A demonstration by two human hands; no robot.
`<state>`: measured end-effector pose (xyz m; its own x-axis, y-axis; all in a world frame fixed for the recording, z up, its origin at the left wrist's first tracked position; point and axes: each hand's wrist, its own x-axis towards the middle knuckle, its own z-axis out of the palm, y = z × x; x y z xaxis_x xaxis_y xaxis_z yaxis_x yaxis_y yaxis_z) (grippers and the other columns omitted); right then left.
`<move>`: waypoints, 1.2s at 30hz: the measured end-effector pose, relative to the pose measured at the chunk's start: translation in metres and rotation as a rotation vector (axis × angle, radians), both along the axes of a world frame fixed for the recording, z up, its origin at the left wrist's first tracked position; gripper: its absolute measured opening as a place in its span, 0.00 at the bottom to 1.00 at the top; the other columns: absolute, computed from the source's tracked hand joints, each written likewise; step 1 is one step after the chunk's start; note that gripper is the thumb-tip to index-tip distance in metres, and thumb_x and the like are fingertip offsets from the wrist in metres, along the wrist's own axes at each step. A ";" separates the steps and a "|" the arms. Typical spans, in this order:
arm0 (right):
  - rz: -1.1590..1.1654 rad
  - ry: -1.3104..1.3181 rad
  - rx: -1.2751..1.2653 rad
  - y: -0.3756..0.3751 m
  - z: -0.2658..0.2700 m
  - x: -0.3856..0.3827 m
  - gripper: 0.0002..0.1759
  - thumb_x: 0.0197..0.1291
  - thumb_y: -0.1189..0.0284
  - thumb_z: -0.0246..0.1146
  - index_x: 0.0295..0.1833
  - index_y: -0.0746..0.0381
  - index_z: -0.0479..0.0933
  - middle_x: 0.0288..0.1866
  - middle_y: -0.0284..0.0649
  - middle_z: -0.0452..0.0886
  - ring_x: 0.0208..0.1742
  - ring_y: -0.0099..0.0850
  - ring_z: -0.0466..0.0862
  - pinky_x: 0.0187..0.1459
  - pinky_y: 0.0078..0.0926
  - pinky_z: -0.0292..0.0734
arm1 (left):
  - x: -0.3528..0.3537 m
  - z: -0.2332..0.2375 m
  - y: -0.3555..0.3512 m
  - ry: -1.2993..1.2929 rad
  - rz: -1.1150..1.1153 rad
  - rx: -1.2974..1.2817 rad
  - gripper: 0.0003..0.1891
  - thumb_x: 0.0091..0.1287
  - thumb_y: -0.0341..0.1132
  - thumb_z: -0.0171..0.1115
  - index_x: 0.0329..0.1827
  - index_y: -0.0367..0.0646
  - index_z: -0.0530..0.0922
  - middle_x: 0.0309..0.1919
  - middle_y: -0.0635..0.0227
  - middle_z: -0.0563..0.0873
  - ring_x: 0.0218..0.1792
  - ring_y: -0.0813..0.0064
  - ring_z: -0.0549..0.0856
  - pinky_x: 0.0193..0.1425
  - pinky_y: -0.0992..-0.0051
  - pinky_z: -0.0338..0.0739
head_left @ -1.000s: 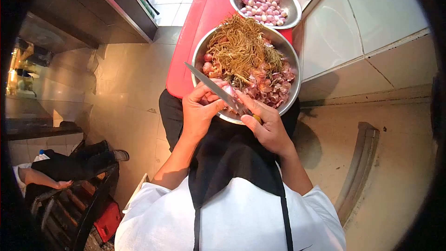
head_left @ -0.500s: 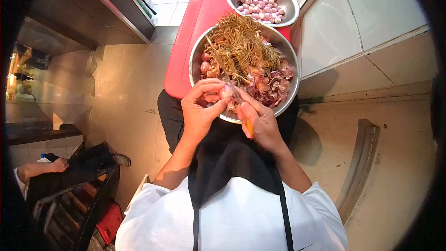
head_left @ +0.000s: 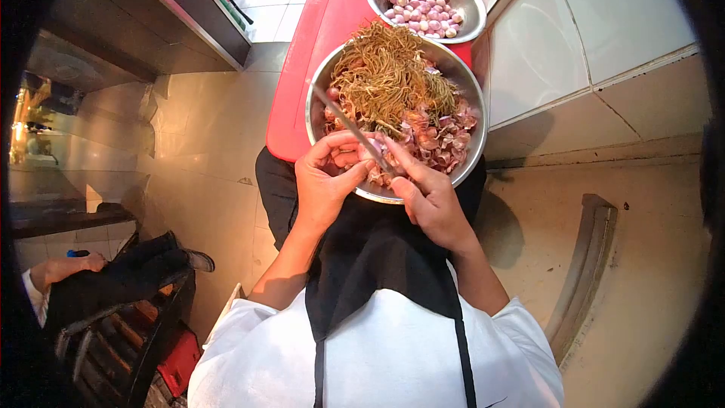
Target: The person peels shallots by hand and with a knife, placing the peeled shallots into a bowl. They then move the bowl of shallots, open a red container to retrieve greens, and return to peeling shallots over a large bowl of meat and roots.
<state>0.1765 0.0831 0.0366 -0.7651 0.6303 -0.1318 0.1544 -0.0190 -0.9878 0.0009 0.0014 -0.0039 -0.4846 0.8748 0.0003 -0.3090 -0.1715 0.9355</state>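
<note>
My left hand (head_left: pixel 323 180) pinches a small pinkish shallot (head_left: pixel 368 151), which the blade and fingers partly hide. My right hand (head_left: pixel 432 200) grips a knife (head_left: pixel 347 124); its blade lies across the shallot and points up and left, and its handle is hidden in the palm. Both hands are over the near rim of a large metal bowl (head_left: pixel 478 140). Inside it are a heap of dry brown stringy stalks (head_left: pixel 389 68), loose papery skins (head_left: pixel 445 140) and a few unpeeled shallots (head_left: pixel 332 94) at the left side.
Behind stands a smaller metal bowl (head_left: pixel 473 4) with many peeled shallots (head_left: pixel 427 11). Both bowls rest on a red surface (head_left: pixel 298 83). A tiled wall (head_left: pixel 604 23) is close on the right. At lower left, another person's arm (head_left: pixel 60 270) shows beside a dark slatted chair (head_left: pixel 113 340).
My right hand has turned the knife, so the blade now stretches up and left over the bowl and the yellow handle is out of sight. My left hand keeps its place with the shallot.
</note>
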 end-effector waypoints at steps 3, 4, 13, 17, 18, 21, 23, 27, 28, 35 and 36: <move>0.027 0.044 0.185 0.000 -0.001 -0.002 0.30 0.72 0.69 0.60 0.76 0.67 0.67 0.71 0.55 0.75 0.73 0.41 0.75 0.72 0.33 0.64 | 0.001 0.007 0.000 0.046 0.018 0.014 0.20 0.59 0.14 0.68 0.56 0.31 0.80 0.53 0.57 0.87 0.52 0.72 0.88 0.59 0.75 0.82; 0.022 0.047 0.219 -0.001 -0.002 -0.003 0.30 0.72 0.68 0.60 0.76 0.67 0.67 0.70 0.55 0.76 0.71 0.41 0.76 0.71 0.32 0.66 | 0.002 0.008 0.000 0.073 0.022 0.018 0.20 0.59 0.14 0.67 0.55 0.31 0.81 0.54 0.57 0.87 0.52 0.72 0.88 0.59 0.75 0.82; -0.061 0.042 0.110 -0.007 0.001 -0.008 0.26 0.74 0.69 0.58 0.73 0.69 0.70 0.69 0.53 0.78 0.67 0.39 0.80 0.68 0.31 0.70 | 0.012 0.003 0.000 0.334 0.115 0.029 0.16 0.56 0.13 0.69 0.48 0.31 0.84 0.50 0.61 0.86 0.48 0.78 0.86 0.54 0.79 0.82; -0.057 0.019 0.032 -0.007 0.005 -0.006 0.26 0.74 0.70 0.58 0.72 0.70 0.70 0.70 0.54 0.77 0.70 0.39 0.78 0.70 0.32 0.68 | 0.013 0.005 0.001 0.358 0.136 0.068 0.16 0.56 0.12 0.69 0.48 0.31 0.84 0.52 0.60 0.86 0.49 0.77 0.87 0.54 0.79 0.83; -0.053 0.001 0.026 -0.007 0.005 -0.005 0.26 0.75 0.69 0.58 0.73 0.70 0.70 0.69 0.53 0.78 0.67 0.38 0.79 0.68 0.31 0.69 | 0.012 0.005 0.001 0.343 0.126 0.073 0.16 0.57 0.13 0.69 0.49 0.31 0.84 0.52 0.60 0.85 0.49 0.76 0.87 0.54 0.78 0.83; -0.044 -0.039 -0.043 -0.006 0.000 -0.002 0.26 0.77 0.66 0.56 0.74 0.68 0.68 0.58 0.46 0.81 0.51 0.31 0.82 0.53 0.24 0.74 | 0.010 0.005 0.001 0.257 0.083 0.087 0.17 0.58 0.13 0.68 0.51 0.31 0.83 0.53 0.59 0.85 0.50 0.74 0.87 0.57 0.77 0.83; -0.052 0.017 -0.253 -0.006 -0.003 0.000 0.28 0.79 0.63 0.53 0.77 0.65 0.66 0.45 0.36 0.80 0.31 0.20 0.76 0.34 0.16 0.71 | 0.009 0.006 0.001 0.146 0.036 0.090 0.17 0.60 0.13 0.68 0.52 0.31 0.83 0.53 0.59 0.85 0.51 0.73 0.87 0.59 0.76 0.83; -0.058 0.149 -0.563 -0.004 -0.005 0.000 0.31 0.80 0.53 0.49 0.76 0.65 0.65 0.35 0.32 0.77 0.17 0.15 0.71 0.20 0.11 0.67 | 0.005 -0.002 0.001 -0.059 -0.046 0.075 0.17 0.63 0.16 0.68 0.55 0.30 0.81 0.55 0.59 0.85 0.53 0.72 0.86 0.62 0.75 0.81; -0.047 0.172 -0.599 -0.003 -0.005 0.000 0.31 0.80 0.53 0.49 0.76 0.64 0.66 0.35 0.31 0.76 0.18 0.15 0.71 0.19 0.11 0.67 | 0.002 -0.007 0.002 -0.036 -0.068 0.109 0.17 0.63 0.16 0.67 0.56 0.30 0.81 0.55 0.59 0.85 0.53 0.73 0.86 0.62 0.75 0.80; -0.111 0.161 -0.663 0.002 -0.017 0.004 0.29 0.80 0.54 0.49 0.75 0.62 0.65 0.35 0.31 0.76 0.18 0.14 0.72 0.18 0.12 0.66 | 0.004 -0.015 0.003 -0.125 -0.051 0.132 0.17 0.64 0.17 0.67 0.56 0.33 0.80 0.56 0.61 0.83 0.53 0.73 0.86 0.61 0.75 0.80; -0.134 0.131 -0.635 0.003 -0.018 0.004 0.30 0.81 0.55 0.49 0.77 0.62 0.64 0.35 0.31 0.76 0.18 0.14 0.72 0.18 0.12 0.66 | 0.003 -0.014 0.003 -0.090 -0.040 0.128 0.17 0.64 0.17 0.68 0.56 0.33 0.80 0.56 0.62 0.83 0.53 0.73 0.86 0.61 0.75 0.81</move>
<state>0.1807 0.0856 0.0187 -0.7200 0.5519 -0.4206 -0.0103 -0.6146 -0.7888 0.0038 0.0045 -0.0181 -0.4528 0.8887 0.0717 -0.3991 -0.2739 0.8750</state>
